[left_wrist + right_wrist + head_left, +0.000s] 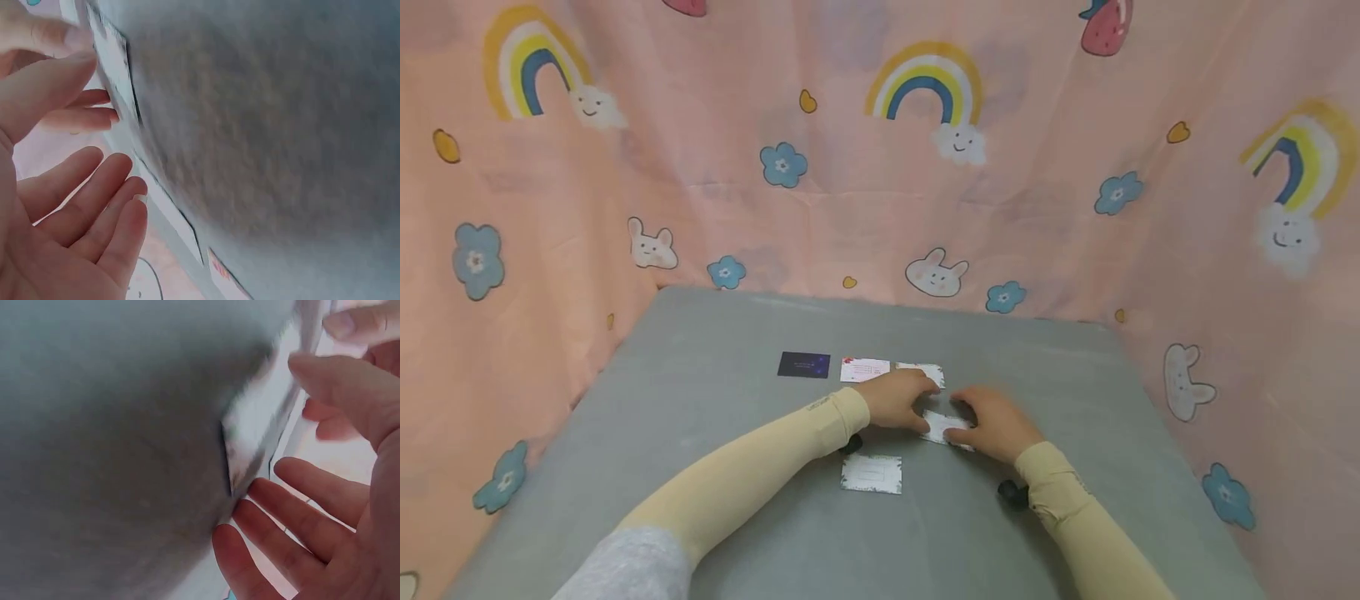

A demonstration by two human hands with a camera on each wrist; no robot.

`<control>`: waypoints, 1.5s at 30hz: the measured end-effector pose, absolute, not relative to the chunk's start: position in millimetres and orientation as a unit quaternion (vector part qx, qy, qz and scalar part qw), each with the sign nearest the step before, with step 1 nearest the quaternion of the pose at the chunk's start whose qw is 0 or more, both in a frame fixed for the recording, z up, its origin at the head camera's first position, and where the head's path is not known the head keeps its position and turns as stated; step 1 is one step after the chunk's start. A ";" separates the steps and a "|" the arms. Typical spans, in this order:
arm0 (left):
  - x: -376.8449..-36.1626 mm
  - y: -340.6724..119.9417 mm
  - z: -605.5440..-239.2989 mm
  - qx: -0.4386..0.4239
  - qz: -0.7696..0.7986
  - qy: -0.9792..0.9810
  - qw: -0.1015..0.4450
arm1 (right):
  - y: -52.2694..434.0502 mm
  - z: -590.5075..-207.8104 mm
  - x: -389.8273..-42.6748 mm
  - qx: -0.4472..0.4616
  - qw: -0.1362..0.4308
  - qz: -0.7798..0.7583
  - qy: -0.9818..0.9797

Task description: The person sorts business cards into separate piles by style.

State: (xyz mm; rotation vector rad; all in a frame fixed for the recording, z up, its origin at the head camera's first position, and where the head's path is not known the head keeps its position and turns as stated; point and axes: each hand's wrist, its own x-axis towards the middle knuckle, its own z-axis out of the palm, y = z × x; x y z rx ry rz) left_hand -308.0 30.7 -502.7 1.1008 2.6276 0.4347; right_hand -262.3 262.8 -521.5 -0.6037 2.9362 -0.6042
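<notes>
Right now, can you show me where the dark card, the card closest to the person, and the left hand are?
Dark card (803,365), head view, middle of its face.
Near card (871,473), head view, middle of its white face.
Left hand (895,398), head view, back of the hand.

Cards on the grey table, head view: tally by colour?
Dark navy rectangular card: 1
White rectangular paper cards: 4, namely far row and, one under both hands, one nearest
Total: 5
</notes>
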 end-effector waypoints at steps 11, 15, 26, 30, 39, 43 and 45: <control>-289.0 35.4 -502.6 0.385 0.117 0.908 0.114 | 255.8 -521.6 -235.2 -0.214 0.022 -0.187 0.959; -284.9 36.6 -503.1 0.391 0.110 0.907 0.110 | 257.1 -519.3 -231.8 -0.208 0.033 -0.190 0.959; -297.6 21.2 -513.2 0.363 0.151 0.914 0.101 | 256.0 -518.5 -244.2 -0.208 0.032 -0.191 0.959; -299.8 17.1 -510.2 0.354 0.148 0.918 0.103 | 253.7 -523.4 -249.1 -0.211 0.022 -0.197 0.957; -329.7 12.3 -512.5 0.306 0.148 0.936 0.094 | 241.1 -530.4 -289.0 -0.187 0.034 -0.214 0.958; -345.6 8.8 -510.5 0.291 0.159 0.939 0.089 | 236.6 -523.3 -307.0 -0.192 0.026 -0.211 0.958; -351.9 7.0 -508.7 0.286 0.156 0.942 0.087 | 235.0 -521.1 -315.0 -0.200 0.021 -0.208 0.957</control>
